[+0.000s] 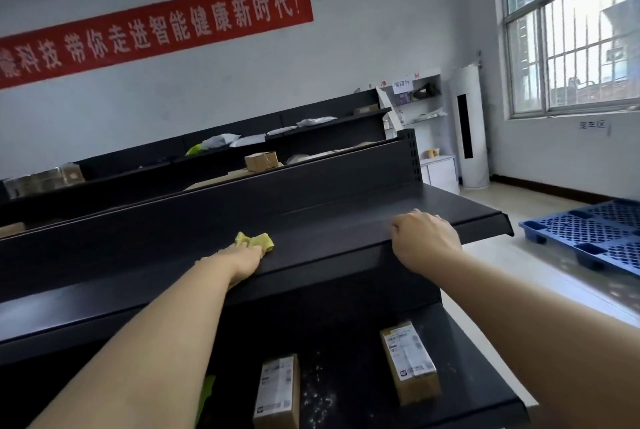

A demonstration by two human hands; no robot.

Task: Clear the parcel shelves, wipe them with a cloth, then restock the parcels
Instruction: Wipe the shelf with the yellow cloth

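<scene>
My left hand clutches the cloth on the top shelf; my right hand rests curled, empty. Risk: dust swept over the edge lands on parcels below.

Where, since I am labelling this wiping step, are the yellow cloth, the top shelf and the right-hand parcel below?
yellow cloth [258, 241]: head view, on its bunched middle.
top shelf [346, 231]: head view, on the bare dark surface right of the cloth.
right-hand parcel [410, 361]: head view, on its white label.
</scene>
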